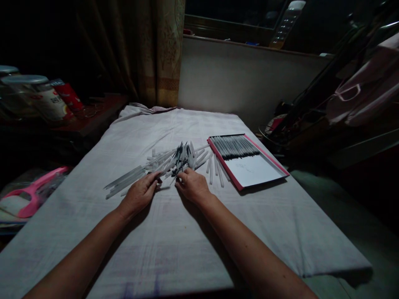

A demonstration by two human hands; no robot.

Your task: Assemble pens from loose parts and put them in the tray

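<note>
On the cloth-covered table lies a loose pile of translucent pen barrels (pixel 199 158) with dark-tipped pieces (pixel 180 153) standing up among them. At its near left side, my left hand (pixel 141 193) is closed, thumb and fingers pinching a slim translucent pen barrel (pixel 165 167) that points into the pile. My right hand (pixel 193 185) is closed at the near edge of the pile, fingertips against small dark parts; what exactly it pinches is too small to make out. To its right rests a shallow pink-edged box (pixel 227 171), with a row of dark pens (pixel 235 146) across its far half.
Longer tubes (pixel 123 182) lie left of the pile. A white tablecloth (pixel 187 249) covers the table. Jars (pixel 46 99) stand on a dark side table at left, above a pink-handled item (pixel 31 195). Behind are a curtain (pixel 162 50) and a sill with a bottle (pixel 286 25).
</note>
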